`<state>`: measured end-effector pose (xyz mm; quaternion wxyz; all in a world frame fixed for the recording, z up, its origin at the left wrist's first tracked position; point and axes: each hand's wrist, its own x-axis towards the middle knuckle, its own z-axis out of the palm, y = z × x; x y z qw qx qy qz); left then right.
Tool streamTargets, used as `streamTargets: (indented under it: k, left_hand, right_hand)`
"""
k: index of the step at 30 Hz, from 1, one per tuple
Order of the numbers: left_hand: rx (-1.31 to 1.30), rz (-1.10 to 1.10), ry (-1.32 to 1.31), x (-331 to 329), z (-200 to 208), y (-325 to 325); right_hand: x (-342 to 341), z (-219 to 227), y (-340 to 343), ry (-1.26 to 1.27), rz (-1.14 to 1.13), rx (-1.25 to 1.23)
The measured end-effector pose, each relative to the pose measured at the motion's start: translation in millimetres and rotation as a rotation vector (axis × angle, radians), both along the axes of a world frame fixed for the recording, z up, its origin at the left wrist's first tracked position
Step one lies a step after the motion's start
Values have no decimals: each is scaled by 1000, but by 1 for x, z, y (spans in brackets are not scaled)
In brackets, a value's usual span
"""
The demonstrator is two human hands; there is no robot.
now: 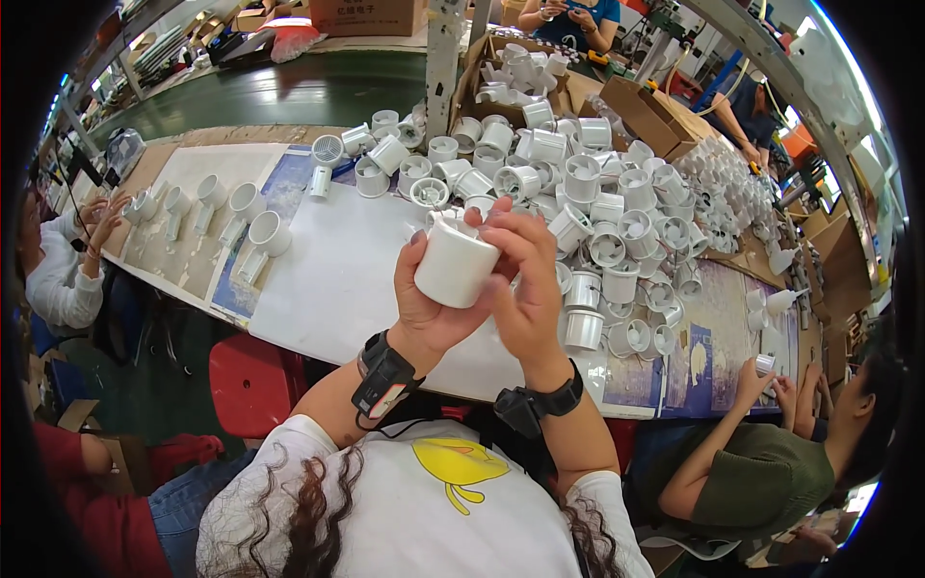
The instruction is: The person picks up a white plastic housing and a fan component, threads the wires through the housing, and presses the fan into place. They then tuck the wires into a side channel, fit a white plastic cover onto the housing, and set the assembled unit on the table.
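Above the middle of the table I hold up a white, round plastic fan housing (455, 268), tilted so that its smooth outer wall shows. My left hand (429, 323) is wrapped round its left side and underside. The fingers of my right hand (528, 279) curl over its far rim, and the thumb is by its right side. What lies inside the housing is mostly hidden. Just beyond my hands spreads a big heap of similar white housings (578, 183), several with fan blades visible inside.
At the left, a row of white fan bodies with handles (269, 233) lies on the table (328, 260). A grilled fan (328, 151) lies near the post (444, 67). Cardboard box (644, 118) stands behind the heap. Co-workers sit left and right; a red stool (252, 385) is lower left.
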<state>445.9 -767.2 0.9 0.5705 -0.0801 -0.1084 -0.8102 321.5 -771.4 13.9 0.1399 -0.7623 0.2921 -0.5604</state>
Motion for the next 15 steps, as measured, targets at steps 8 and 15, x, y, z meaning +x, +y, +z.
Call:
streamTargets:
  k: [8, 15]
  left_hand:
    - [130, -101, 42, 1, -7, 0]
    - [136, -68, 90, -2, -6, 3]
  right_hand:
    - [-1, 4, 3, -109, 46, 97]
    - [7, -13, 0, -245, 113, 113]
